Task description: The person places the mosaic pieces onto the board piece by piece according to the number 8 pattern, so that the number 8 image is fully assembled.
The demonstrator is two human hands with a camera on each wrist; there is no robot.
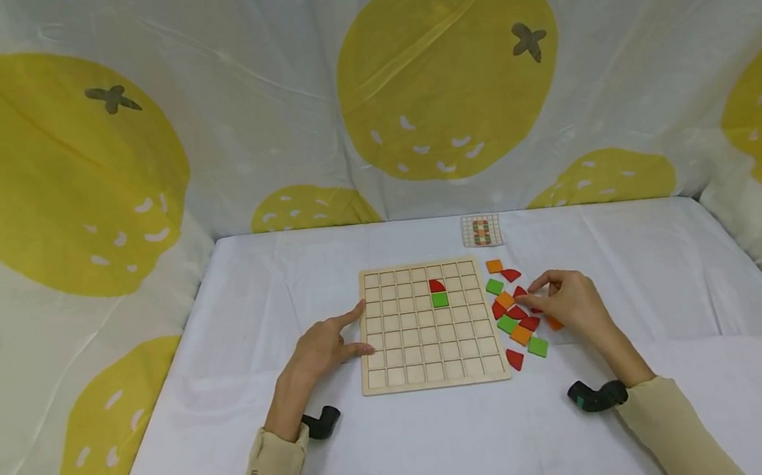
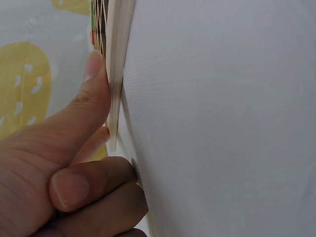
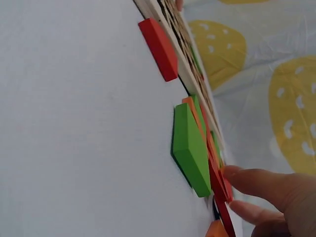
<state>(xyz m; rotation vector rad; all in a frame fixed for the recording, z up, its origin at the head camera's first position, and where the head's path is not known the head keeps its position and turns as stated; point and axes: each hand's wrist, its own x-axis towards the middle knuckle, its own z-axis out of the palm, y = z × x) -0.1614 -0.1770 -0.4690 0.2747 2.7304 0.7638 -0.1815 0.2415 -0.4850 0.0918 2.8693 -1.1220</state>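
Observation:
My left hand (image 1: 323, 346) is at the left side of a wooden grid board (image 1: 398, 391). Its thumb and forefinger touch the board's rim, well apart from each other; in the left wrist view the thumb (image 2: 91, 94) lies along the edge and other fingers bend beneath. On the grid, a red quarter-circle tile (image 1: 437, 286) sits directly above a green square tile (image 1: 440, 300). My right hand (image 1: 568, 302) reaches into the loose tiles right of the board, thumb and forefinger spread, tips right at red tiles (image 3: 213, 175). Close by lies a thick green tile (image 3: 190, 148).
Loose red quarter-circles (image 1: 515, 360), green squares (image 1: 538, 346) and orange squares (image 1: 521, 335) lie along the board's right side, some overlapping. A small patterned card (image 1: 482, 231) rests behind the board. White cloth (image 1: 447, 449) covers the table; a lemon-print curtain (image 1: 268, 109) hangs behind.

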